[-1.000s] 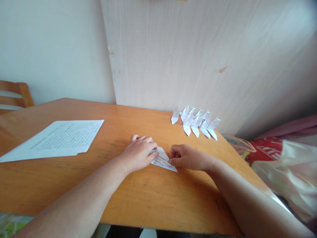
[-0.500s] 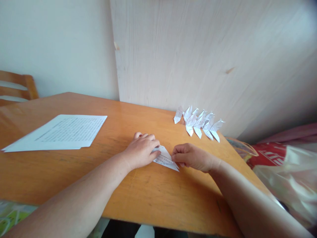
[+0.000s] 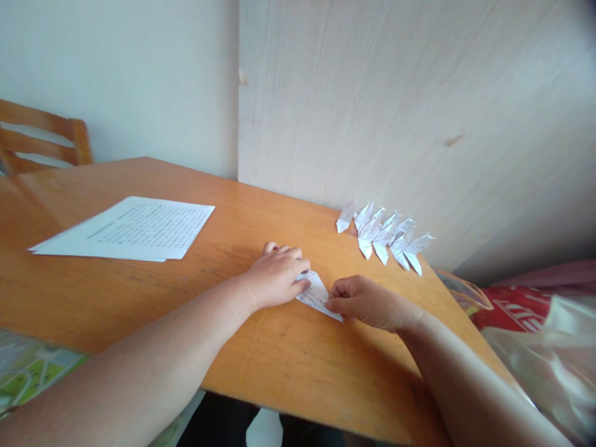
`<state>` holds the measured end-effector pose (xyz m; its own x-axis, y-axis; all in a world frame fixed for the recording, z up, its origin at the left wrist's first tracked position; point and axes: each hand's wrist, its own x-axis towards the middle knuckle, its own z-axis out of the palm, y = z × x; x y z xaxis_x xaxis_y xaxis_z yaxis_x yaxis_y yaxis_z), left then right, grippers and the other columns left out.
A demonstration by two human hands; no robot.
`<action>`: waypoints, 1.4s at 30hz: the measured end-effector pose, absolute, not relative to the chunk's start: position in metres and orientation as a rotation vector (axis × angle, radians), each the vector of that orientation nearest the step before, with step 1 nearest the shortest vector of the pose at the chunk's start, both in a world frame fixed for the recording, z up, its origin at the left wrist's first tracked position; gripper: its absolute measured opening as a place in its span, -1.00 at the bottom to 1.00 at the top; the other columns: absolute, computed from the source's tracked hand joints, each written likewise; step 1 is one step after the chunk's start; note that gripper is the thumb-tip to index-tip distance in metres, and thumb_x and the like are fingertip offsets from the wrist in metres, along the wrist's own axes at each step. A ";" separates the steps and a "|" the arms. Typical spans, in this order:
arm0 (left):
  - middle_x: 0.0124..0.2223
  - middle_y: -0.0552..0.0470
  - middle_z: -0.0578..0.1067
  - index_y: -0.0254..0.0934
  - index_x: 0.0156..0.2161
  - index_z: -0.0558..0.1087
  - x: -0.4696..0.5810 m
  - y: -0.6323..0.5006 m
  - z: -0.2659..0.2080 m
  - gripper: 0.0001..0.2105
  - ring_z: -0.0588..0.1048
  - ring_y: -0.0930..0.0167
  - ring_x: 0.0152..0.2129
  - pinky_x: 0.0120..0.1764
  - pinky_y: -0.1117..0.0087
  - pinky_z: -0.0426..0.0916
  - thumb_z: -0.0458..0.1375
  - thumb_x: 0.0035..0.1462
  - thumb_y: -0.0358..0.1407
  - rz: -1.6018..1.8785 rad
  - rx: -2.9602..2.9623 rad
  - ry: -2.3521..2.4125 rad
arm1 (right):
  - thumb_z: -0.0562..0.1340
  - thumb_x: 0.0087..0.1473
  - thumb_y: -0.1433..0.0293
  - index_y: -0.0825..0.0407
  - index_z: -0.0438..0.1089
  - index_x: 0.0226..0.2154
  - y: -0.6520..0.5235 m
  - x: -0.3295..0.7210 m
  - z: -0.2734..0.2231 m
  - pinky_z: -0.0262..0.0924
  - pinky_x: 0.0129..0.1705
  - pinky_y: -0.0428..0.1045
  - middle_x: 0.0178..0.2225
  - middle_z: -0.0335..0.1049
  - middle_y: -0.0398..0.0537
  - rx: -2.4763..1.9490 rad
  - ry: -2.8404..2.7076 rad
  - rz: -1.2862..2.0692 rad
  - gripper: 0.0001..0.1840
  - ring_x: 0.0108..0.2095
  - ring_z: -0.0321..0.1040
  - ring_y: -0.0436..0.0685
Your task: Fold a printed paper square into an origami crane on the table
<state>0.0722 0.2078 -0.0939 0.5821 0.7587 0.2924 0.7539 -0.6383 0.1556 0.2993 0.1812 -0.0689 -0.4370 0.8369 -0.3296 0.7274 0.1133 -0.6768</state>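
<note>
A folded piece of printed white paper [image 3: 317, 294] lies on the wooden table, slanting down to a point at its right end. My left hand [image 3: 279, 277] holds its left end against the tabletop, thumb on the paper and fingers bent. At the pointed right end, my right hand [image 3: 365, 303] is closed in a pinch, with the thumb on top of the paper and the other fingers curled in. The left end of the paper is hidden under my left hand.
Several folded paper figures [image 3: 370, 239] stand grouped near the table's back right edge. A stack of printed sheets [image 3: 139, 230] lies on the left of the wooden table [image 3: 279, 360]. Beyond the right edge are plastic bags [image 3: 554, 347]; a chair [image 3: 44, 133] stands at far left.
My right thumb has come down onto the paper's pointed end, and the split tip and lengthwise line seen before no longer show. My left hand stays on the paper. The view has shifted slightly.
</note>
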 end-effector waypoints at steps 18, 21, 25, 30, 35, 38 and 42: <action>-0.15 -0.01 0.45 -0.14 -0.18 0.49 0.071 0.208 -0.094 -0.82 0.40 0.23 -0.14 -0.08 0.17 0.08 0.13 0.21 -0.13 0.532 2.765 1.320 | 0.20 0.02 0.34 0.04 0.35 -0.55 0.181 0.300 -0.067 -0.03 -0.53 -0.08 -0.59 0.24 -0.21 -1.627 -2.403 1.131 -0.82 -0.54 0.12 -0.02; -0.14 -0.01 0.44 -0.13 -0.16 0.48 0.071 0.209 -0.095 -0.81 0.39 0.23 -0.14 -0.06 0.17 0.07 0.13 0.21 -0.12 0.538 2.752 1.317 | 0.21 0.02 0.33 0.04 0.36 -0.55 0.181 0.301 -0.064 -0.02 -0.53 -0.08 -0.58 0.27 -0.20 -1.636 -2.411 1.125 -0.82 -0.54 0.14 -0.02; -0.15 0.00 0.44 -0.13 -0.17 0.48 0.071 0.209 -0.095 -0.81 0.39 0.23 -0.14 -0.05 0.16 0.07 0.13 0.21 -0.12 0.535 2.761 1.314 | 0.19 0.08 0.29 0.03 0.31 -0.53 0.183 0.305 -0.064 -0.01 -0.52 -0.08 -0.57 0.27 -0.20 -1.612 -2.324 1.146 -0.78 -0.54 0.13 -0.02; -0.18 0.00 0.44 -0.14 -0.17 0.49 0.070 0.209 -0.095 -0.84 0.39 0.24 -0.15 -0.04 0.15 0.07 0.15 0.20 -0.17 0.543 2.799 1.288 | 0.18 0.12 0.32 0.02 0.40 -0.34 0.188 0.301 -0.075 0.15 -0.37 -0.07 -0.39 0.39 -0.13 -1.398 -2.200 0.931 -0.87 -0.38 0.28 0.03; -0.18 -0.01 0.44 -0.13 -0.19 0.49 0.070 0.209 -0.094 -0.83 0.37 0.22 -0.14 -0.06 0.16 0.10 0.13 0.22 -0.12 0.544 2.825 1.298 | 0.22 0.14 0.34 -0.03 0.49 -0.18 0.184 0.295 -0.082 0.17 -0.28 -0.05 -0.31 0.36 -0.09 -1.202 -2.430 0.674 -0.81 -0.36 0.30 0.03; -0.17 -0.03 0.44 -0.14 -0.20 0.47 0.070 0.208 -0.092 -0.76 0.36 0.19 -0.13 -0.11 0.18 0.14 0.18 0.17 -0.04 0.567 2.831 1.394 | 0.22 0.13 0.40 -0.06 0.50 -0.19 0.180 0.293 -0.080 0.16 -0.29 -0.06 -0.33 0.33 -0.11 -1.215 -2.493 0.641 -0.81 -0.36 0.29 0.02; -0.20 -0.05 0.45 -0.19 -0.21 0.42 0.068 0.206 -0.090 -0.69 0.41 0.20 -0.20 -0.21 0.22 0.20 0.23 0.10 0.00 0.589 2.779 1.580 | 0.23 0.12 0.41 -0.03 0.50 -0.27 0.178 0.291 -0.077 0.11 -0.31 -0.06 -0.36 0.34 -0.11 -1.258 -2.522 0.580 -0.87 -0.38 0.27 0.03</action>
<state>0.0682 0.2061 -0.0896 0.4631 0.8090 0.3620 0.8485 -0.5227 0.0827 0.2911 0.1776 -0.0772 -0.5897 0.8057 0.0560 0.7001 0.5446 -0.4618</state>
